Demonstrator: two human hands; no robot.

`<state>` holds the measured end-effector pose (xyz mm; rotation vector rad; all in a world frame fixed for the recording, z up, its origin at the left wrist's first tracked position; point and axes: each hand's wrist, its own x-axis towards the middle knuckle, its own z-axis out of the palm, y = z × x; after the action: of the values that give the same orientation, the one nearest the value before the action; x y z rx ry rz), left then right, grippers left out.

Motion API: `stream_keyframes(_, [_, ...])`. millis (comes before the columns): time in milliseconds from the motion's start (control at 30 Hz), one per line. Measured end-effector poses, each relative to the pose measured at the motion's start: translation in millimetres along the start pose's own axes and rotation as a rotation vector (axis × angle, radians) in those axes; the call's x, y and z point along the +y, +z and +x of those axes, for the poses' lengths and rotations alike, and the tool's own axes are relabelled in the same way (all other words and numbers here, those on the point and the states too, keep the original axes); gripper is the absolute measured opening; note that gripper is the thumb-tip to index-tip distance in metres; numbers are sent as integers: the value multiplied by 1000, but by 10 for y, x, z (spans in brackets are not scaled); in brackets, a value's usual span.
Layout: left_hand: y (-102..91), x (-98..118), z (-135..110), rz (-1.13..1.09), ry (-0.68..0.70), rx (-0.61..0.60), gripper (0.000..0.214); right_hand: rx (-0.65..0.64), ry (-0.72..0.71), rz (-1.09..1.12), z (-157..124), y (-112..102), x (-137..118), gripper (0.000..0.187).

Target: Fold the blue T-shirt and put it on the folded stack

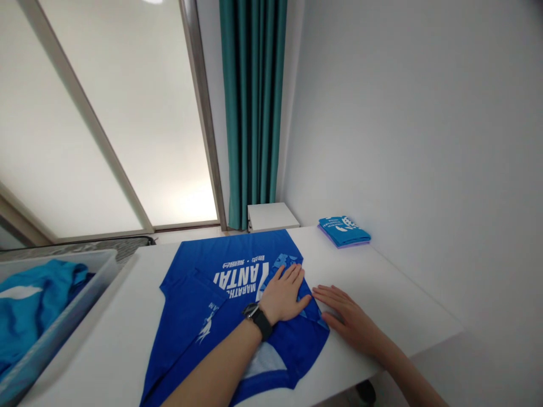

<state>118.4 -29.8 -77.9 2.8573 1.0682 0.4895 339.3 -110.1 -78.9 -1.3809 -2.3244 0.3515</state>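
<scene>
Head view, blue shirt (229,305) on white table (399,299), teal curtain (254,113)

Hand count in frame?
2: left hand flat on the blue shirt, right hand at the shirt's edge, over the table; contact there unclear.

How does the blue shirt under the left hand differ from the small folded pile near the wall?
Spread: the blue shirt is laid out broadly, partly folded over; the folded pile is a compact bundle.
Colour: the blue shirt is deep blue; the folded pile is lighter blue on top with purple beneath.
Contact: the left hand lies on the blue shirt; no hand touches the folded pile.
Shared: both show white print and rest on the white table.
</scene>
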Motion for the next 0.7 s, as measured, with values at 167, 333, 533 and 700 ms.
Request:
stream_keyframes(167, [-87,68,-3,48,13,44,53,115,12,10,-6,72,20,41])
stream_keyframes(333, [-90,161,-67,2,5,2,57,174,45,65,-7,105,66,28])
stream_keyframes(533, [-146,208,-188,-62,91,-37,58,271,117,139,-72,39,-42,20])
stream_keyframes(700, [-395,206,-247,-53,305,-46,40,232,99,105,-174,39,-242,14])
